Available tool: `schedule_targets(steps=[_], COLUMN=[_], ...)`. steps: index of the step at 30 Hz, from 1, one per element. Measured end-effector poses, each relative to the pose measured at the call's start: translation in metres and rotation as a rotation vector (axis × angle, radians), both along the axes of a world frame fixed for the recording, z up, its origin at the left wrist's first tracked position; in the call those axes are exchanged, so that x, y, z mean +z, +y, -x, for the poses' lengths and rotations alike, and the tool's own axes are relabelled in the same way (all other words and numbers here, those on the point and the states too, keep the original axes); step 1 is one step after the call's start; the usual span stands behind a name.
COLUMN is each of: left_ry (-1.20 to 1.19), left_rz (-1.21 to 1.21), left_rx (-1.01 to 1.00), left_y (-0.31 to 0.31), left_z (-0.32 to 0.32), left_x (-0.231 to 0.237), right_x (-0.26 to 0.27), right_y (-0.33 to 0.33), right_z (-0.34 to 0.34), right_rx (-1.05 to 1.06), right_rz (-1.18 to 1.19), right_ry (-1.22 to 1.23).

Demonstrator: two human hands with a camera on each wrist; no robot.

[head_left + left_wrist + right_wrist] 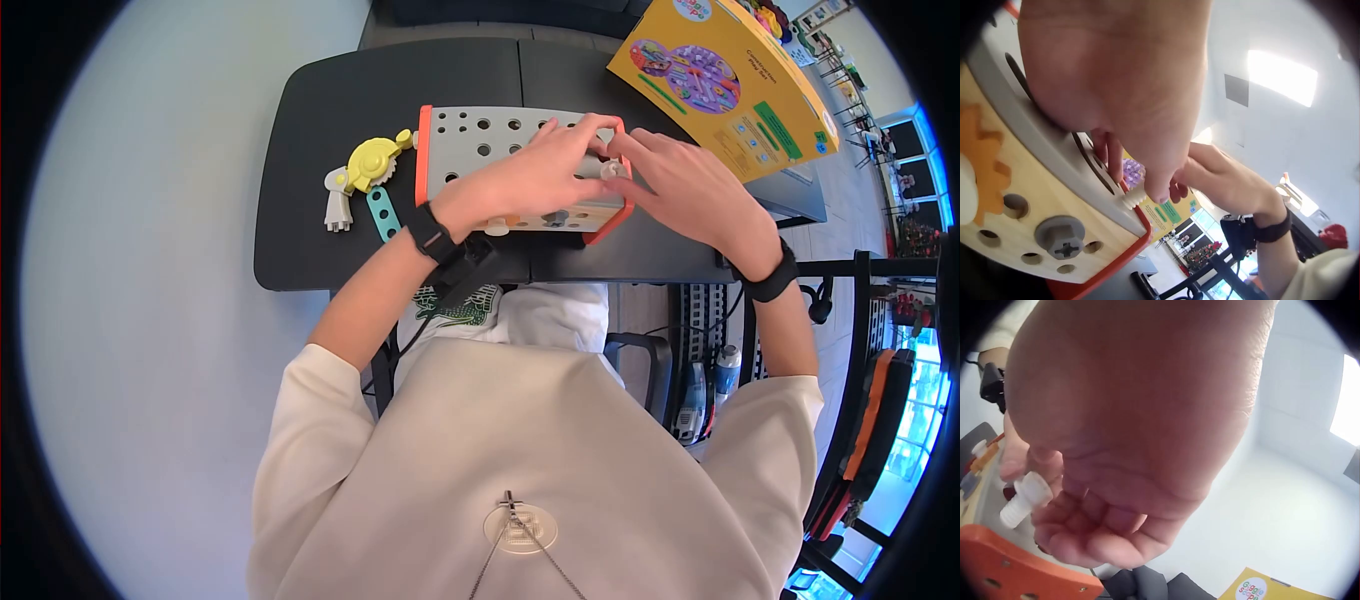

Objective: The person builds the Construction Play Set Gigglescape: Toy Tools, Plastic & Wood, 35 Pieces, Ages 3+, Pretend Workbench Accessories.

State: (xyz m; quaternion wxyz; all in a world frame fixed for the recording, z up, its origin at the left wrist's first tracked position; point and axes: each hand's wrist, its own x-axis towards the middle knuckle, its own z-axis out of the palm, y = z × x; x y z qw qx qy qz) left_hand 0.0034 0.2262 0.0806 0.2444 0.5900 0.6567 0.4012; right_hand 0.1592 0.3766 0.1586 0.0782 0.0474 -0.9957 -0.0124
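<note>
A toy workbench stands on the black table, with a grey perforated top, orange-red end panels and a pale wooden side. At its right end the right hand pinches a white plastic bolt, its thread angled down toward the grey top. Across the top reaches the left hand, fingers bent toward the right fingertips and thumb beside the bolt. In the left wrist view that thumb covers the bolt's head; whether the left fingers hold anything I cannot tell. A grey bolt and an orange gear sit on the wooden side.
Left of the workbench lie a yellow toy saw piece, a whitish jointed piece and a teal perforated strip. A yellow toy box stands at the back right. Straps with small cameras sit on both wrists.
</note>
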Motion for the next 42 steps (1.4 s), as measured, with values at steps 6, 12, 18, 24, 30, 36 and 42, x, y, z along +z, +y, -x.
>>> schedule_targets(steps=[6, 12, 18, 24, 30, 36, 42], left_ry=[0.01, 0.127, -0.101, 0.0, 0.075, 0.172, 0.323], left_rz=[-0.028, -0.079, -0.074, -0.174, -0.171, -0.193, -0.292], left_rx=[-0.046, 0.058, -0.003, 0.063, 0.083, 0.069, 0.186], left_y=[-0.002, 0.004, -0.003, 0.001, -0.007, -0.007, 0.001], left_z=[-0.003, -0.017, -0.011, -0.021, -0.005, -0.002, -0.013], left_x=[0.006, 0.004, 0.01, 0.005, 0.002, -0.006, -0.006], right_x=[-0.005, 0.001, 0.003, -0.01, -0.004, -0.017, 0.0], right_y=[0.002, -0.003, 0.003, 0.002, 0.0, 0.008, -0.007], right_z=[0.01, 0.006, -0.001, 0.01, 0.007, 0.012, 0.009], right_rx=[0.03, -0.108, 0.128, -0.075, 0.037, 0.025, -0.101], right_rz=[-0.065, -0.23, 0.091, -0.105, -0.053, -0.1, -0.262], right_ry=[-0.066, -0.227, 0.045, -0.168, 0.092, -0.043, -0.252])
